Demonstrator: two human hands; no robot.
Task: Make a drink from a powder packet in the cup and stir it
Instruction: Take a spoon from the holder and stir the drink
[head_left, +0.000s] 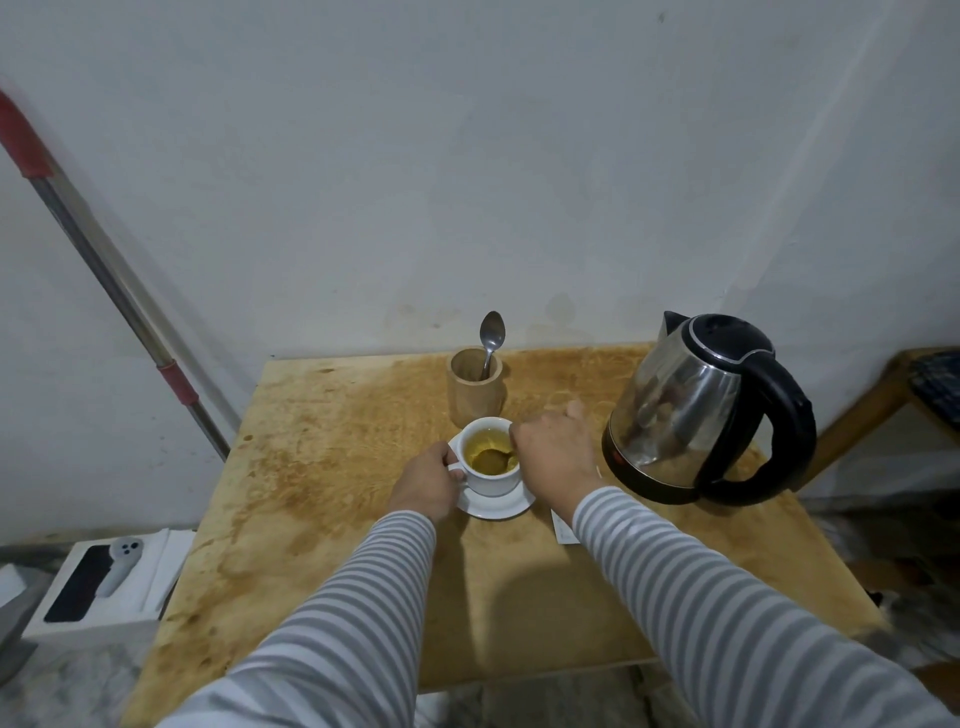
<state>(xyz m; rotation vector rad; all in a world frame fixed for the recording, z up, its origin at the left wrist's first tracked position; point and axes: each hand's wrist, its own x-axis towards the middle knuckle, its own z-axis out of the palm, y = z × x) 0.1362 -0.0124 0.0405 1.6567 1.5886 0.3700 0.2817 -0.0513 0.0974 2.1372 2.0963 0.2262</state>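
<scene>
White cup (491, 470) sits on its saucer (496, 506) mid-counter (322, 467), just in front of the wooden holder (475, 392). Inside: yellowish liquid w/ a dark brown clump, so powder and water look already in; mix isn't even yet. Stirring seems underway, not finished.

Left hand (428, 486) is closed on the cup's handle side, steadying it. Right hand (553, 452) is curled over the cup's right rim, fingers pinched as if on a stirrer; something spoon-like shows in the liquid, but can't tell for sure.

Kettle (701, 410) stands right of the cup, apart. 1 spoon (491, 340) stands in the holder. White packet-like paper (566, 530) lies right-front of the cup, partly under the sleeve.
</scene>
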